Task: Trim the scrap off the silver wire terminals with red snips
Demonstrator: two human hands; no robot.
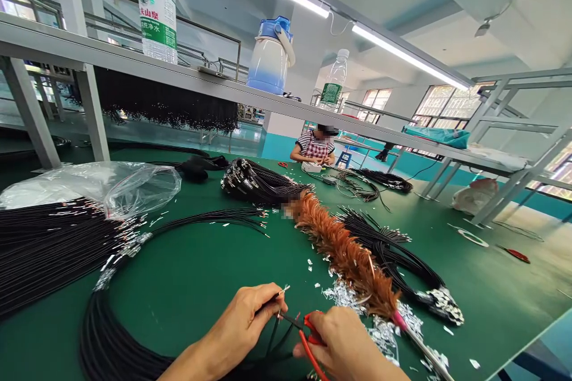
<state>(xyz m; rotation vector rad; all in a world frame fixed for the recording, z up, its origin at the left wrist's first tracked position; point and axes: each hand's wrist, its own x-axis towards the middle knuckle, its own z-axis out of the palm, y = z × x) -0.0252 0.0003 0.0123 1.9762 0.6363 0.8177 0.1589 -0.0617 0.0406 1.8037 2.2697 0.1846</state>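
My left hand [250, 315] pinches a black cable [273, 333] near its end, where pale stripped wires [285, 290] stick out past the fingertips. In my right hand [344, 339] is a pair of red-handled scissors [308, 345], its dark blades reaching to the cable close beneath my left fingertips. Whether the blades are closed is too small to tell. A large curved bundle of black cables [105, 321] lies to the left and runs below my left forearm. Scraps of silvery foil [344, 294] are scattered right of my hands.
A brown feather duster [344, 244] lies across the green table [201, 274]. More black cable bundles [259, 181] lie behind and right. A clear plastic bag [143, 187] rests on cables at left. Bottles and a blue-white jug [270, 59] stand on the overhead shelf. Another person [315, 146] sits beyond.
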